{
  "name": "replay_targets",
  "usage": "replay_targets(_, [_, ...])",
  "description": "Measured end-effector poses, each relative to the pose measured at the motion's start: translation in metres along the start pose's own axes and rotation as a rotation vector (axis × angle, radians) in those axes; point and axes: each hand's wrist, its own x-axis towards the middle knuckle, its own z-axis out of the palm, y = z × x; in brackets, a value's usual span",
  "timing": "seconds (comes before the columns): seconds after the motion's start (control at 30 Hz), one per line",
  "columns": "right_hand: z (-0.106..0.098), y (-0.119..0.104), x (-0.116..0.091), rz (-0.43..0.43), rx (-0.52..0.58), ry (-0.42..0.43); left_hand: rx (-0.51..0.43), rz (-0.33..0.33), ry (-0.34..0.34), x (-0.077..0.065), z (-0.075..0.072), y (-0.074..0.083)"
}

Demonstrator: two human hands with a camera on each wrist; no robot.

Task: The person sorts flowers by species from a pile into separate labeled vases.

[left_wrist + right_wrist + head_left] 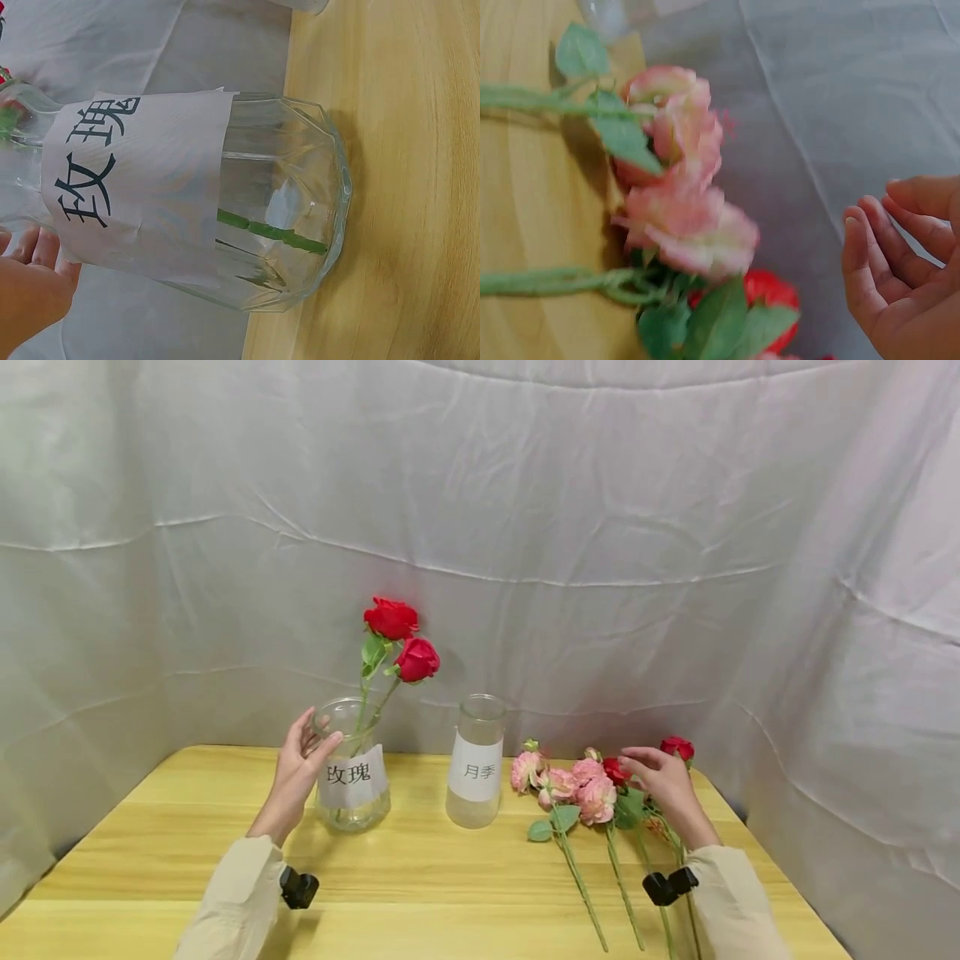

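Observation:
Two red roses (392, 618) stand in a wide glass vase (352, 818) labelled 玫瑰. My left hand (296, 768) holds this vase by its neck, the thumb in front and the fingers behind. In the left wrist view a green stem (274, 232) shows through the clear base. My right hand (663, 781) hovers over the flowers at the right with fingers loosely bent and nothing between them. Below and beside it lie pink flowers (597, 799) and red roses (677, 747), stems toward the front. The right wrist view shows the pink blooms (697, 225) blurred.
A narrower glass vase (474, 814) labelled 月季 stands between the wide vase and the lying flowers, with no stems in it. Grey curtains (480, 527) hang behind and beside the wooden table (420, 893).

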Motion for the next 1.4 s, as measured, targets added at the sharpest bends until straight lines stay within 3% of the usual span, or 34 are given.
replay_targets(0.43, [-0.055,0.077,-0.021,0.07,0.359,0.049,-0.018,0.008,0.023,0.002,0.001,-0.001])
replay_targets(0.6, [-0.068,0.103,-0.015,0.108,0.386,0.011,-0.019,0.006,0.022,0.002,0.0,0.0])
replay_targets(0.7, [-0.072,0.116,-0.01,0.138,0.356,0.012,-0.019,0.002,0.019,0.002,0.001,0.0])
replay_targets(0.9, [-0.065,0.098,-0.024,0.193,0.222,-0.025,-0.019,0.003,0.022,0.001,0.002,0.0])
replay_targets(1.13, [-0.062,0.103,-0.022,0.2,0.143,-0.049,-0.02,0.001,0.025,0.001,0.001,-0.002])
replay_targets(1.4, [-0.06,0.108,-0.02,0.251,0.136,-0.05,-0.02,0.003,0.019,0.002,0.0,-0.002])
